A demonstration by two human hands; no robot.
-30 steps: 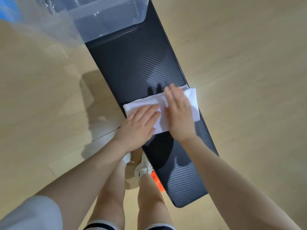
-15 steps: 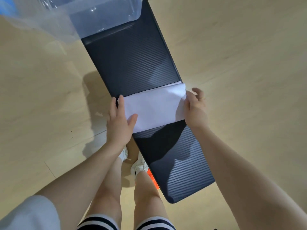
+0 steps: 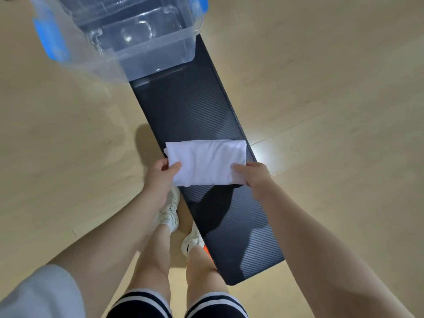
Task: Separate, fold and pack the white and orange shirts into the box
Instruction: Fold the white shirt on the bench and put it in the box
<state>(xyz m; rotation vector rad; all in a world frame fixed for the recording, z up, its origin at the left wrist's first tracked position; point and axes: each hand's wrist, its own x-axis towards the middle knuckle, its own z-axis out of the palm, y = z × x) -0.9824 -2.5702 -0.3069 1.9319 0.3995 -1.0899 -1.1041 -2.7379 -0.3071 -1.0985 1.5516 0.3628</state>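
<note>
— Where was the white shirt at that moment?

— Folded into a compact rectangle, lying crosswise over the dark bench, roughly at its middle. It spanned almost the full width of the ribbed black surface, and its near edge looked slightly raised off the bench.

— And the hands?

— Both were on it. The left hand pinched the near left corner, thumb on top of the fabric and the other fingers curled beneath. The right hand gripped the near right corner in the same way, thumb lying over the cloth (the fingertips underneath were hidden, so how far they reached I could not tell).

— Was the box close by?

— The clear plastic box stood at the far end of the bench, well apart from the shirt, open at the top, with blue latches on its sides. Nothing could be made out inside it.

— Any sign of the orange shirt?

— Only a small strip of orange showed at the bench's near left edge, just beside the person's white sneaker; what it belonged to I could not tell.

— And under all that?

— A pale wooden floor.
</note>
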